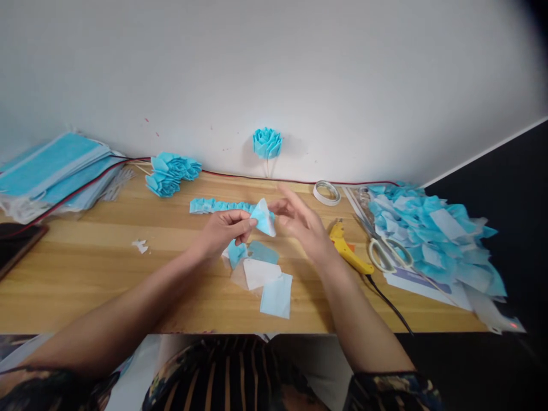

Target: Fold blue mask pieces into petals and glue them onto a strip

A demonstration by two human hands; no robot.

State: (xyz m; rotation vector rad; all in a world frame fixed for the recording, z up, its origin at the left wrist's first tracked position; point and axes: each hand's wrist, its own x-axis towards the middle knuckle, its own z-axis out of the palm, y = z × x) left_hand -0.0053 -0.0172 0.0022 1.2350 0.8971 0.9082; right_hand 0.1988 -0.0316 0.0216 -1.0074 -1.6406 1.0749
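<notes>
My left hand [222,231] pinches a folded blue-and-white piece of mask fabric [262,218] between thumb and fingers, its pointed corner facing up. Just right of it, my right hand [305,225] is open, fingers spread and slightly blurred; whether a fingertip touches the fabric's edge I cannot tell. Behind the left hand runs a row of folded blue petals [214,206] on the table. Below the hands lie loose cut fabric pieces: a light blue square [276,297], a white piece [260,274] and a blue-grey one [262,252].
To the right are a yellow glue gun [349,251] with a black cord, scissors [381,255], a tape roll [326,193] and heaped blue fabric [445,228]. Stacked masks [60,165], finished blue flowers [169,172] and a phone [17,245] occupy the left. Another flower [267,142] leans against the wall.
</notes>
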